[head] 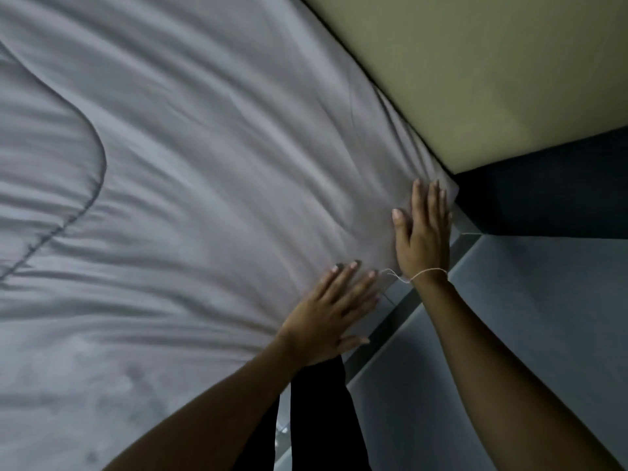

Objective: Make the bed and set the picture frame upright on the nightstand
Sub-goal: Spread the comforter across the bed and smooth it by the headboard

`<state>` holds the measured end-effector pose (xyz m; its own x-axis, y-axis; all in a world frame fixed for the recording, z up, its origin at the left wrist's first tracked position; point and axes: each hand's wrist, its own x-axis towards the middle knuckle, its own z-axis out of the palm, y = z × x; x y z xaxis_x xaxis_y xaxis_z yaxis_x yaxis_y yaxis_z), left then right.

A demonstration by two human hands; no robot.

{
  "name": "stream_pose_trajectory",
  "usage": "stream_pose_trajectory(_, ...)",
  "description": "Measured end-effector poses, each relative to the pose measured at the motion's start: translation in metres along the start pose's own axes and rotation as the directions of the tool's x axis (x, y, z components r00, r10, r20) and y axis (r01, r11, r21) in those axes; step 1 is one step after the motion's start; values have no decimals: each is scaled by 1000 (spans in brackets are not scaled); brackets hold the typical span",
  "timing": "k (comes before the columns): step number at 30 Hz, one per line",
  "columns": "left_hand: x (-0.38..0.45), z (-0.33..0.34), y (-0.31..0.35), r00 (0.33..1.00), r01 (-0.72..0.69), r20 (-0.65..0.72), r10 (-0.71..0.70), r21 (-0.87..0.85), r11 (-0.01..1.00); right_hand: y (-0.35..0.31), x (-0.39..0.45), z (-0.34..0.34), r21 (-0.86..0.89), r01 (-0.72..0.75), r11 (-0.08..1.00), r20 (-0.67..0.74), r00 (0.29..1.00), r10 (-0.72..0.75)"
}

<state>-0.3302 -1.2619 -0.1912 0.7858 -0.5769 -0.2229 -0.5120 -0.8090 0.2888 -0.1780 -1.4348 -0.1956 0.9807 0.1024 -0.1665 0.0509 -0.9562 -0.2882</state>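
Nearest the camera, two bare forearms reach up from the bottom edge, with a strip of dark clothing (319,413) showing between them, probably the person's leg, though blur makes that uncertain. Just past it, the left hand (331,321) lies flat on the grey bedsheet (210,171), palm down, fingers straight and slightly spread, the thumb stretched out toward the bed's edge. It presses on the cloth near the edge and grips nothing.

A little farther along the same edge is the right hand (423,232), also palm down with straight fingers held close together, the thumb splayed to the left. It rests on the sheet right at the corner of the bed, fingertips reaching almost to where the cloth ends. A thin pale thread (424,274) circles the right wrist, its loose end trailing toward the left hand. The two hands are near each other but do not touch.

The sheet covers the bed from these hands out across the whole left and upper part of the view. Long shallow creases fan away from the hands. At far left, a second grey layer (40,164) with a stitched, curving hem lies on top of the sheet.

Right of the bed's edge runs a dark bed frame (384,328), then a grey floor (530,328). Beyond the corner stands a dark panel (543,195), and above it a pale yellowish wall (492,69). The picture frame and nightstand are out of view.
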Motion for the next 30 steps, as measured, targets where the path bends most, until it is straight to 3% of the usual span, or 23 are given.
stream_pose_trajectory(3,-4,-17,23,995,-98,25,98,8,995,2,-3,-20,29,-16,999,9,1000,16)
stream_pose_trajectory(7,-14,-6,16,990,-79,-124,63,-127,989,15,-18,-6,5,-141,990,135,981,139)
stream_pose_trajectory(10,-24,-10,0,984,72,-145,-100,-188,979,21,-36,-10,-30,-226,974,172,958,227)
stream_pose_trajectory(15,-82,-111,-45,908,369,-140,-395,-180,912,-59,-56,-87,-19,-58,998,224,973,60)
stream_pose_trajectory(22,-196,-221,-42,669,680,-197,-717,-227,697,-179,-86,-176,-97,255,962,264,939,-222)
stream_pose_trajectory(25,-245,-245,-30,491,797,-226,-841,-274,539,-227,-92,-187,-95,385,918,298,891,-343)
stream_pose_trajectory(29,-298,-254,-1,164,883,-196,-967,-408,233,-285,-111,-188,-91,560,824,369,787,-494)
stream_pose_trajectory(30,-306,-253,5,114,887,-178,-977,-424,181,-294,-116,-186,-88,599,796,387,757,-526)
